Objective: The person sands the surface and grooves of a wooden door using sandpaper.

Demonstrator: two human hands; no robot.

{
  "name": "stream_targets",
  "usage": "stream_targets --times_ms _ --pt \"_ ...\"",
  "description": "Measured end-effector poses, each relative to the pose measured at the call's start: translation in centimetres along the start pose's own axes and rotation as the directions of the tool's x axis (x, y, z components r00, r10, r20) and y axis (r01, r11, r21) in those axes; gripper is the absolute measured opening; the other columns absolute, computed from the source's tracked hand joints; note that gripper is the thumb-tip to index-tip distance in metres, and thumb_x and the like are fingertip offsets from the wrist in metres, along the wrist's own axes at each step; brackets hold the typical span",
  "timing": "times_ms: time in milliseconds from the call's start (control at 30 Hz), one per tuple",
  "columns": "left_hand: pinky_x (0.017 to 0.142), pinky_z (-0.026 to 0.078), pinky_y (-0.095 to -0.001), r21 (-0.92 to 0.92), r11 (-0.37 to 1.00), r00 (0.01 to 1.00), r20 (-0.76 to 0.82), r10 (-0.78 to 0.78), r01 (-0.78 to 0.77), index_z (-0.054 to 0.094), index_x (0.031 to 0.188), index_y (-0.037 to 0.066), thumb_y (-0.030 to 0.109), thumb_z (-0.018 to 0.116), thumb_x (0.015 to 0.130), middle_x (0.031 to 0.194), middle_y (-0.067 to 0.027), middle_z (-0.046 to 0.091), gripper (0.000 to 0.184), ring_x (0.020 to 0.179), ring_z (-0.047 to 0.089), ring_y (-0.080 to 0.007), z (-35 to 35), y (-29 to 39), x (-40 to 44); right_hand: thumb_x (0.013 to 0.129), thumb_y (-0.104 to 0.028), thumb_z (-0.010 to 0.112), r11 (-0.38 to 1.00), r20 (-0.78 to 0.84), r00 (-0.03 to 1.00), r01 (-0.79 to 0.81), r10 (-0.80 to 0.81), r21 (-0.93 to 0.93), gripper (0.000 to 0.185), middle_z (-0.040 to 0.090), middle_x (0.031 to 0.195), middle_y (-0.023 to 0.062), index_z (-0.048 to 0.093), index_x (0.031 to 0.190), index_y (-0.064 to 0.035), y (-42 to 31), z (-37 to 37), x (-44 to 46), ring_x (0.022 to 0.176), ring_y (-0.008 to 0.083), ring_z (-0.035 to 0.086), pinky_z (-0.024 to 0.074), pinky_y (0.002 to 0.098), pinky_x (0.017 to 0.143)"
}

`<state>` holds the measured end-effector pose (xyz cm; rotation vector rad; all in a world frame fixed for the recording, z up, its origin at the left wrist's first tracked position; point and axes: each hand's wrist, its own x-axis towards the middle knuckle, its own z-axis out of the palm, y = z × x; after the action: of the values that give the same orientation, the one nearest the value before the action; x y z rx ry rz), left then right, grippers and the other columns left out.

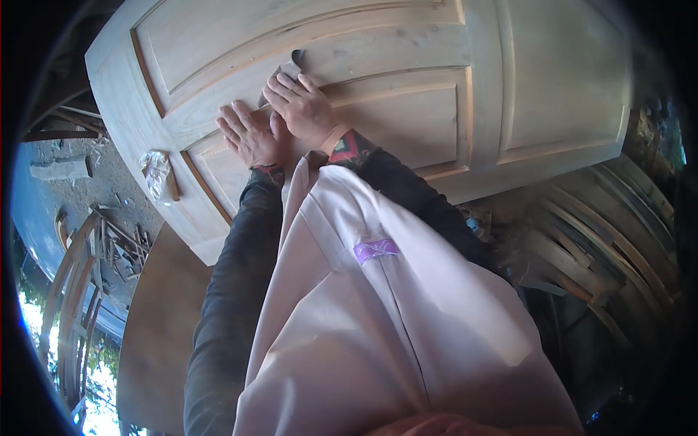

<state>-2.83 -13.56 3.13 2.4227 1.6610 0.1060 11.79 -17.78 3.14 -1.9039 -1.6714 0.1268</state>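
Observation:
A pale wooden panel door (480,94) lies beneath both of my hands. My right hand (302,112) presses a piece of sandpaper (290,69) against a flat rail of the door. The sheet's far end curls up and shows a dark side, while my palm and fingers hide much of the rest. Just left of it, my left hand (252,138) rests on the door with fingers spread and nothing held. The two hands are close together near the thumbs.
A crumpled clear plastic bag (158,176) with something inside sits on the door's left part. Curved wooden strips (603,225) are stacked at right. Wood scraps (120,243) litter the ground at left, near a brown board (167,327). A light cloth garment (392,320) hangs in front of me.

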Motion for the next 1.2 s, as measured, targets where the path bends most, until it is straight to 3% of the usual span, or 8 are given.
stream_targets --times_ms 67,200,367,567,700,900,1033,1200 --pt "0.113 0.014 -0.0525 -0.008 1.000 1.000 -0.007 0.004 -0.004 0.021 0.150 0.007 0.053 0.054 0.084 0.155 -0.0214 0.015 0.087 0.143 0.011 -0.0412 0.0 0.1 0.0 0.082 -0.014 0.052 0.995 -0.017 0.995 0.097 -0.098 -0.037 0.034 0.060 0.123 0.0057 0.063 0.114 -0.0099 4.7 -2.4 -0.4 0.120 0.0207 0.051 0.0362 0.0444 0.101" --pt "0.113 0.015 -0.0522 0.002 1.000 1.000 0.001 -0.009 0.009 0.021 0.150 0.007 0.053 0.054 0.084 0.156 -0.0212 0.015 0.087 0.143 0.011 -0.0410 0.1 0.1 0.0 0.079 -0.003 0.054 0.875 -0.249 0.935 -0.331 0.253 -0.352 0.033 0.064 0.112 0.0085 0.063 0.110 -0.0082 21.1 -13.0 -3.3 0.112 0.0251 0.056 0.0398 0.0445 0.091" --pt "0.113 0.015 -0.0529 0.007 0.999 0.999 0.025 -0.042 0.042 0.021 0.150 0.008 0.054 0.052 0.085 0.155 -0.0210 0.016 0.085 0.143 0.011 -0.0413 -0.3 0.9 0.4 0.081 -0.003 0.051 0.805 -0.297 0.844 -0.523 0.446 -0.280 0.032 0.061 0.112 0.0126 0.060 0.112 -0.0051 14.9 -11.4 -2.5 0.112 0.0294 0.053 0.0393 0.0483 0.092" --pt "0.113 0.014 -0.0541 0.018 0.999 0.998 0.052 -0.029 0.028 0.020 0.150 0.010 0.055 0.050 0.087 0.156 -0.0187 0.015 0.083 0.144 0.011 -0.0395 0.0 -0.2 0.1 0.080 -0.010 0.054 0.974 0.102 0.986 0.150 -0.134 -0.169 0.039 0.059 0.125 0.0032 0.060 0.118 -0.0118 8.6 -7.7 -4.1 0.119 0.0199 0.052 0.0377 0.0405 0.102" --pt "0.113 0.013 -0.0543 0.043 0.998 0.998 0.038 -0.043 0.041 0.019 0.151 0.010 0.054 0.047 0.089 0.157 -0.0172 0.013 0.081 0.145 0.010 -0.0373 0.3 0.0 0.2 0.083 -0.001 0.049 0.865 -0.227 0.957 -0.265 0.182 -0.425 0.035 0.062 0.121 0.0080 0.061 0.115 -0.0080 24.4 -14.5 -6.7 0.118 0.0230 0.054 0.0397 0.0422 0.096" --pt "0.113 0.012 -0.0556 0.001 0.996 0.994 -0.065 -0.093 0.093 0.022 0.150 0.010 0.056 0.044 0.092 0.156 -0.0194 0.015 0.076 0.144 0.013 -0.0381 2.0 2.2 -0.1 0.090 -0.006 0.045 0.912 -0.026 0.976 -0.210 0.215 -0.351 0.028 0.064 0.113 0.0178 0.060 0.112 0.0010 27.5 -18.1 2.9 0.109 0.0335 0.058 0.0454 0.0433 0.091" --pt "0.113 0.015 -0.0526 -0.094 0.958 0.961 -0.083 0.262 -0.270 0.026 0.149 0.013 0.047 0.050 0.093 0.155 -0.0181 0.018 0.070 0.143 0.016 -0.0381 2.0 15.6 0.3 0.086 -0.002 0.048 0.972 -0.133 0.982 -0.157 0.134 -0.176 0.035 0.060 0.125 0.0129 0.061 0.118 -0.0045 25.5 -17.7 -7.6 0.118 0.0287 0.055 0.0398 0.0450 0.096" --pt "0.115 0.015 -0.0509 -0.140 0.957 0.967 -0.010 0.254 -0.252 0.028 0.148 0.010 0.058 0.046 0.090 0.155 -0.0165 0.018 0.077 0.143 0.015 -0.0362 7.4 27.7 0.4 0.088 -0.009 0.051 0.968 0.054 0.984 -0.157 0.170 -0.197 0.034 0.060 0.126 0.0099 0.061 0.121 -0.0078 21.2 -21.3 -20.8 0.121 0.0247 0.054 0.0346 0.0435 0.104"
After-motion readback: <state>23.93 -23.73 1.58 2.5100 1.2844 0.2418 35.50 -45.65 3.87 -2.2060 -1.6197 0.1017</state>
